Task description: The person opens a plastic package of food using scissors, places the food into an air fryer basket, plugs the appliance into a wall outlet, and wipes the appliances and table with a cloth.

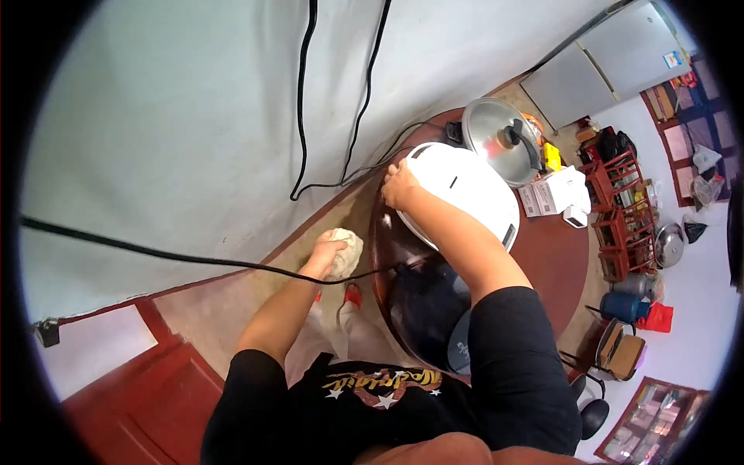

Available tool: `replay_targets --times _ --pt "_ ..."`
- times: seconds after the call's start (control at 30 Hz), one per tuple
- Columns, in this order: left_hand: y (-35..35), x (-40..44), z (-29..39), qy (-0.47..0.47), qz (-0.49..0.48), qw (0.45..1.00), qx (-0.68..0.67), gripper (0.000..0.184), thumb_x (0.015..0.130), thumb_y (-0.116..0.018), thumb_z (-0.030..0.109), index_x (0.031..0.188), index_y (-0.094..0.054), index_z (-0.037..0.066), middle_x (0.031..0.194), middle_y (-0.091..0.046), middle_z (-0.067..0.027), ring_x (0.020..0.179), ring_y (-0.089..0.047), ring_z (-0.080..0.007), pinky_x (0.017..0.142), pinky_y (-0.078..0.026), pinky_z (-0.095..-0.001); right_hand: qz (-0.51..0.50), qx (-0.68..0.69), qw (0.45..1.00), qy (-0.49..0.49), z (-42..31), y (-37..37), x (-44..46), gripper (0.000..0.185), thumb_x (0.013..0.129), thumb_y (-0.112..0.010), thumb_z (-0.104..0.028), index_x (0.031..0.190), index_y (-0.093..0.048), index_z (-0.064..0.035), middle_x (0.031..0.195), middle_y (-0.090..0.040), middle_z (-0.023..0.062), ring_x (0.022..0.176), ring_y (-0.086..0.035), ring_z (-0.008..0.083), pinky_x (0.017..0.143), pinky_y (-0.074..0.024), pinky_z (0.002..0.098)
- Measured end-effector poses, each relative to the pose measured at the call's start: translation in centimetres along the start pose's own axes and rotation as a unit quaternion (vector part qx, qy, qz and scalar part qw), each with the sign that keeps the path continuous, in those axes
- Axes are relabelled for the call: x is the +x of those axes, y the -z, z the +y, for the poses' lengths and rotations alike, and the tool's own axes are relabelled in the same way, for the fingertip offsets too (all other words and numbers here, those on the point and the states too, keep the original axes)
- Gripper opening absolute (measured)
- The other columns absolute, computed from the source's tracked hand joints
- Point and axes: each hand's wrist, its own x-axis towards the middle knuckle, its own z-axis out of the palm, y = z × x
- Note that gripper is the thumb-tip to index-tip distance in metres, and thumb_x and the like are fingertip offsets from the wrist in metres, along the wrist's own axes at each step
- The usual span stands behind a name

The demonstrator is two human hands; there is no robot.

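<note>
My left hand (329,252) is closed around a crumpled whitish cloth (346,256), held low beside the table's edge. On the dark red round table (554,263), my right hand (399,186) grips the far left edge of a large white rounded appliance or lid (465,182) with a small dark slot in its top. My right forearm crosses over it and hides part of its side. Just nearer to me lies a glossy black appliance (422,302), with a black cord running to it. What lies under the white piece is hidden.
A wide pan with a glass lid (508,139) stands behind, next to a white box (554,192) and a yellow packet (551,157). Black cords (194,257) hang along the wall and cross above my left forearm. Red wooden chairs (624,217) and a fridge (604,62) stand farther off.
</note>
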Motion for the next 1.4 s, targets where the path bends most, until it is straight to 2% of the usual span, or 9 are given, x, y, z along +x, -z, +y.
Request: replay_targets --times 0.27,0.6,0.67,0.73,0.8,0.97,1.17,1.33,1.4 --pt "-4.1 6.3 2.4 -0.086 -0.012 0.995 -0.052 0.030 0.078 -0.054 0.000 0.108 -0.051 0.000 0.094 -0.060 -0.0077 0.082 -0.059 -0.0167 0.073 -0.048 -0.0296 -0.139 -0.010 0.989 -0.040 0.3 0.9 1.5 0.043 0.081 -0.049 -0.041 0.112 -0.062 -0.0133 0.113 -0.059 0.0043 0.106 -0.049 0.0267 0.085 -0.0306 0.0608" --pt "-9.7 15.4 1.9 -0.209 -0.171 0.959 0.090 0.043 0.079 -0.046 0.003 0.123 -0.042 0.002 0.113 -0.052 -0.0073 0.100 -0.052 -0.0171 0.089 -0.040 -0.0295 -0.191 -0.029 0.980 0.040 1.7 -0.6 -2.6 0.049 0.078 -0.049 -0.059 0.094 -0.069 -0.0165 0.100 -0.061 -0.0019 0.102 -0.044 0.0167 0.080 -0.0323 0.0356" --pt "-11.5 16.5 -0.5 -0.462 -0.155 0.817 0.308 0.038 0.078 -0.048 0.003 0.116 -0.049 0.004 0.112 -0.053 -0.0084 0.097 -0.053 -0.0192 0.087 -0.042 -0.0302 -0.202 -0.028 0.978 0.043 1.7 -1.3 -3.0 0.045 0.078 -0.051 -0.056 0.093 -0.069 -0.0169 0.100 -0.061 -0.0022 0.102 -0.045 0.0162 0.080 -0.0326 0.0353" --pt "-12.1 16.1 -2.5 -0.401 -0.204 0.813 0.371 0.033 0.078 -0.049 0.004 0.111 -0.053 0.005 0.113 -0.053 -0.0115 0.100 -0.053 -0.0225 0.085 -0.042 -0.0307 -0.207 -0.053 0.976 0.036 1.4 -2.6 -3.2 0.042 0.079 -0.053 -0.052 0.092 -0.069 -0.0163 0.100 -0.061 -0.0017 0.102 -0.045 0.0162 0.080 -0.0328 0.0349" --pt "-12.2 14.7 -5.0 -0.457 -0.181 0.560 0.667 0.028 0.084 -0.048 0.018 0.110 -0.056 0.010 0.116 -0.054 -0.0050 0.114 -0.044 -0.0205 0.097 -0.030 -0.0417 -0.179 -0.060 0.981 0.034 1.3 -3.9 -3.3 0.036 0.080 -0.052 -0.047 0.090 -0.069 -0.0166 0.099 -0.061 -0.0015 0.100 -0.046 0.0162 0.079 -0.0328 0.0343" --pt "-7.8 12.5 -5.5 -0.517 -0.197 0.468 0.689 0.032 0.076 -0.052 0.014 0.108 -0.056 0.016 0.123 -0.048 0.0029 0.123 -0.035 -0.0164 0.093 -0.027 -0.0555 -0.203 -0.067 0.976 0.050 1.4 -4.5 -2.3 0.032 0.086 -0.045 -0.034 0.098 -0.067 -0.0152 0.099 -0.061 0.0002 0.099 -0.047 0.0203 0.073 -0.0346 0.0437" --pt "-4.9 11.7 -3.8 -0.437 -0.114 0.666 0.594 0.029 0.073 -0.058 0.008 0.101 -0.059 0.015 0.113 -0.049 -0.0052 0.104 -0.046 -0.0272 0.079 -0.044 -0.0444 -0.060 0.083 0.994 0.045 3.0 -4.6 -4.2 0.027 0.080 -0.054 -0.030 0.097 -0.064 -0.0117 0.108 -0.056 0.0041 0.105 -0.046 0.0235 0.085 -0.0360 0.0376" --pt "-1.6 11.6 -3.3 -0.364 0.002 0.663 0.654 0.016 0.077 -0.056 0.013 0.092 -0.056 0.009 0.091 -0.050 -0.0122 0.088 -0.049 -0.0312 0.067 -0.045 -0.0413 0.105 0.106 0.989 -0.005 6.8 -2.2 -8.3 0.030 0.077 -0.049 -0.008 0.105 -0.058 -0.0115 0.107 -0.056 0.0042 0.106 -0.047 0.0214 0.085 -0.0373 0.0349" --pt "2.4 9.9 -2.2 -0.110 0.106 0.927 0.341 0.008 0.078 -0.048 0.009 0.083 -0.054 0.007 0.087 -0.054 -0.0159 0.079 -0.053 -0.0337 0.065 -0.045 -0.0417 0.097 0.085 0.991 -0.037 7.6 -2.6 -9.6 0.030 0.077 -0.052 -0.011 0.106 -0.058 -0.0117 0.109 -0.056 0.0067 0.106 -0.049 0.0234 0.086 -0.0394 0.0353"
